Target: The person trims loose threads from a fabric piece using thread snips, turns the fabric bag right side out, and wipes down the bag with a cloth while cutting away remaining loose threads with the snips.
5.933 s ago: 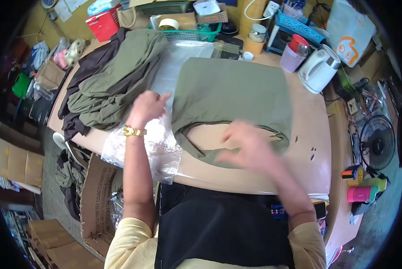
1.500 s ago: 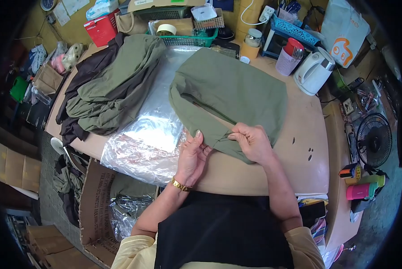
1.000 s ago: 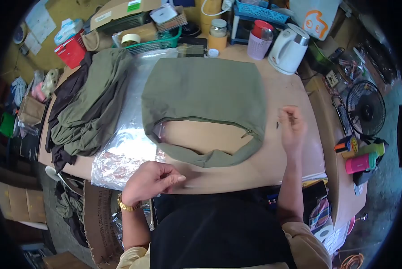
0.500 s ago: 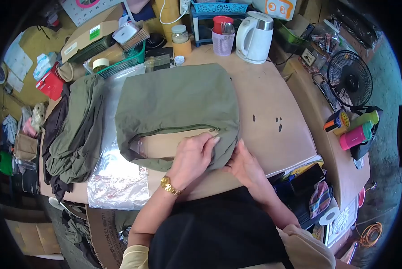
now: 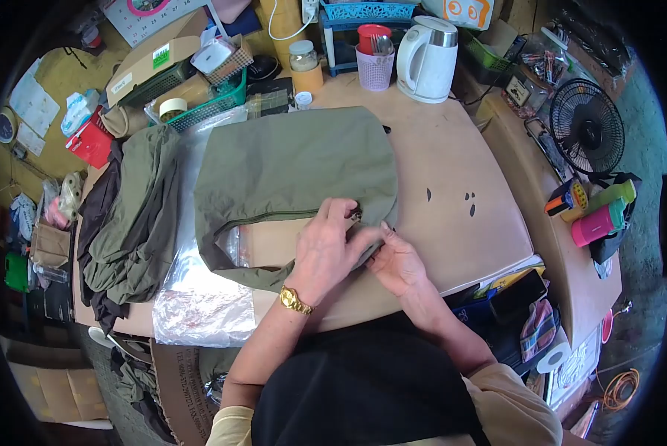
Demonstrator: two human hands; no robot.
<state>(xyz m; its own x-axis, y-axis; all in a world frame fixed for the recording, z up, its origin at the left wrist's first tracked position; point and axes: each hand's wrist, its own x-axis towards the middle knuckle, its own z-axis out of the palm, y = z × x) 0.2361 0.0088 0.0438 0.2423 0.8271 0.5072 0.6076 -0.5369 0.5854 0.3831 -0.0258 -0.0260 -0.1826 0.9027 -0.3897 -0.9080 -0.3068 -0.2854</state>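
An olive-green fabric bag (image 5: 296, 156) lies flat on the cardboard-covered table, with a zipper (image 5: 274, 216) along the curved inner edge of its strap opening. My left hand (image 5: 322, 241), with a gold watch on the wrist, rests over the bag by the zipper's right end. Its fingers bend down onto the cloth, while the thumb stretches away toward my other hand and is smeared by motion. At the bag's lower right edge, my right hand (image 5: 399, 262) has thumb and fingers closed on the fabric border.
Left of the bag are a clear plastic sheet (image 5: 203, 312) and a heap of olive and dark cloth (image 5: 136, 215). Behind stand a jar (image 5: 302, 56), a lilac cup (image 5: 375, 68) and a white kettle (image 5: 427, 61). A black fan (image 5: 587, 126) and bottles (image 5: 598, 223) are at right.
My left hand has loosened its pinch on the fabric, with fingers reaching up over the zipper end and thumb out. My right hand has shifted slightly up onto the bag's edge.
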